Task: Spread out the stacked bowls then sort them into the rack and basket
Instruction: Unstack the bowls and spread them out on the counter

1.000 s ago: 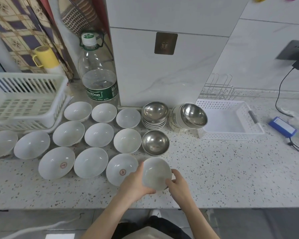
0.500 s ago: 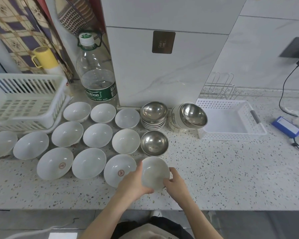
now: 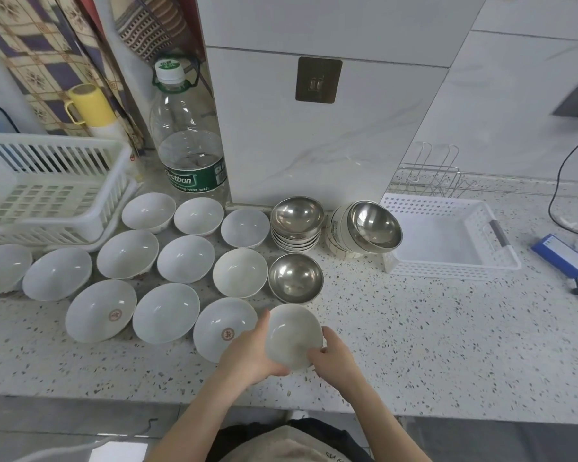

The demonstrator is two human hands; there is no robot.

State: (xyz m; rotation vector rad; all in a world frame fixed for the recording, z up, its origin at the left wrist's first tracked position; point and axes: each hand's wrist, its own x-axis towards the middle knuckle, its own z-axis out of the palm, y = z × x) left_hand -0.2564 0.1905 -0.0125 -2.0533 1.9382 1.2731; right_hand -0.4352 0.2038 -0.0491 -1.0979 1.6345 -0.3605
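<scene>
Speckled white terrazzo countertop ran beneath us in the head view, backed by pale marble-look wall panels. We held one small white bowl near the front edge: our left hand curled round its left side with the thumb on the rim, and our right hand pinched its right rim, so both hands were grasping it; whether its base touched the counter we could not tell. Just left of it lay a white bowl with a red emblem, one of many white bowls spread in rows across the left half of the counter. Just behind the held bowl sat a single steel bowl, and farther back a stack of steel bowls. Beside that stack, a tilted stack of bowls leaned against the white perforated basket, a steel bowl innermost. A wire rack stood behind the basket. At far left sat a white slatted plastic rack, with a large water bottle and a yellow cup near it.
</scene>
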